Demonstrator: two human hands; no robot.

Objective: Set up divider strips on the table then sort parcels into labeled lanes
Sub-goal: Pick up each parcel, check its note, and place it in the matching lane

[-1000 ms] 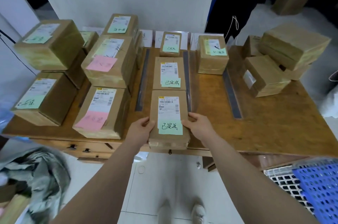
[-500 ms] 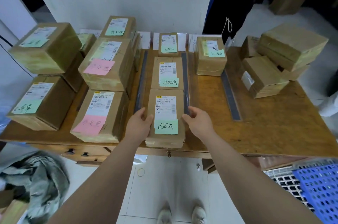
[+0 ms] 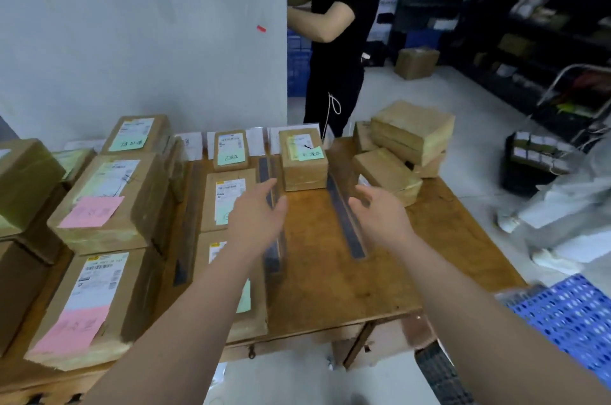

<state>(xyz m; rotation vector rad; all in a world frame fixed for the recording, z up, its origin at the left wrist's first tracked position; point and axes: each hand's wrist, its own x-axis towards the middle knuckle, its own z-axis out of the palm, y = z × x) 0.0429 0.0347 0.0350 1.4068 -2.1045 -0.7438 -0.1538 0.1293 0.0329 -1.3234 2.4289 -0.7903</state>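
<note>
Both hands are empty, fingers spread wide: left hand (image 3: 256,216) hovers left of the right divider strip (image 3: 345,219), right hand (image 3: 380,214) just right of it, above the surface (image 3: 330,285).

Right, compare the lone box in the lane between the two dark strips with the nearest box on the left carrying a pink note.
The lone box carries a green note; the nearest left box carries a pink one. The lone box sits at the far end of its lane, with bare table in front; the pink-note box sits at the near edge, other parcels right behind it. The lone box looks more compact, the pink-note box longer. Both are brown taped cardboard with a printed shipping label.
</note>
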